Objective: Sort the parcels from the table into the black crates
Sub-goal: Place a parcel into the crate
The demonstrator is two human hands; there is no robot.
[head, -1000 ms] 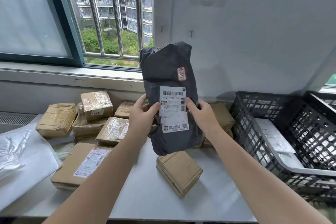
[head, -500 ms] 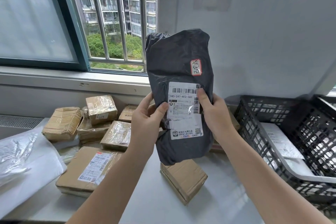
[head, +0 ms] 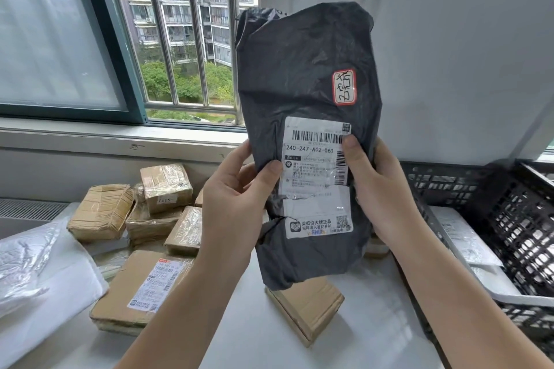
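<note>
Hands: both are raised above the table [head: 239, 338], with the forearms reaching forward from its near edge. Your left hand [head: 236, 198] grips the left side of the dark grey parcel [head: 305, 69], thumb laid over the front and fingers behind. Your right hand [head: 380, 189] grips the right side, thumb pressed on the barcode end of the shipping label [head: 317, 177].

Parcel: a soft plastic mailer, held in the air over the middle of the table — long axis upright, label face toward you, print reading level. A red-bordered sticker [head: 344, 87] with handwriting sits above the label.

Below its lower end: one brown box [head: 308, 308] lies near the table's front edge, apart from the parcel.

Toward the left and back edges — a flat carton [head: 141, 287] with a white label and a cluster of taped brown boxes [head: 102, 211]. A white plastic bag [head: 39, 263] lies at the left edge.

Black crate [head: 509, 219]: stands at the right edge, holding white mailers [head: 467, 237]. Your right forearm crosses in front of its near-left wall.
</note>
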